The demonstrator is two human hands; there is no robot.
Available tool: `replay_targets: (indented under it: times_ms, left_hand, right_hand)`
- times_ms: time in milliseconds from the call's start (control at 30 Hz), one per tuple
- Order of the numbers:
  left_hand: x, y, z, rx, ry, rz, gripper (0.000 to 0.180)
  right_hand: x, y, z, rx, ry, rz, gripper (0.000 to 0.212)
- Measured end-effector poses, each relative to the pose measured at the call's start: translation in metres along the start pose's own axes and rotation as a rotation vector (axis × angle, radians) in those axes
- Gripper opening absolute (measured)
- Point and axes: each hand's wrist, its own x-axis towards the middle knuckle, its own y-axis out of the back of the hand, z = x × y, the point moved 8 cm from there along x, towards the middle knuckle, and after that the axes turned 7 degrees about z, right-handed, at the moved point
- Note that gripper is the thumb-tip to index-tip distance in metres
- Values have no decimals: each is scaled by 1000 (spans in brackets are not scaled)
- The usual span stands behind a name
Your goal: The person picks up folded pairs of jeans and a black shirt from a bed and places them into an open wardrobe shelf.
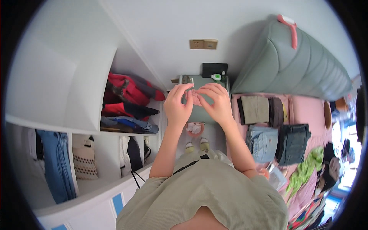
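A small crumpled pink cloth [196, 98] is stretched between my two hands, in front of a grey-green nightstand [205, 114]. My left hand [178, 104] pinches its left side with bent fingers. On the other side, my right hand [215, 100] is closed on the cloth with thumb and fingertips. Both hands are raised, and the cloth's exact kind cannot be made out.
An open white wardrobe [96, 126] with clothes stands at left. On the right, a pink bed [306, 107] bears folded jeans [262, 142] and a green garment [306, 168]. A pink bin [196, 134] sits on the floor by my feet. A black box [214, 69] stands on the nightstand.
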Motion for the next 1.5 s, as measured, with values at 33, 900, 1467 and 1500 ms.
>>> replay_targets:
  times_ms: [33,900,1467,1500]
  left_hand:
    - [-1,-6,2,-25,-12,-34,19]
    - [-132,-132,53,-331,-217,-713,20]
    - [-293,-263,75,-305,181,-973,19]
    - [-306,-271,74,-287,205,-1001,19]
  right_hand:
    - [-5,4,1,-25,-22,17,14]
    - [-205,106,30,-476,-610,274,8]
    - [-348,259,124,-518,-805,207,10]
    - [-357,267,132,-512,-815,206,10]
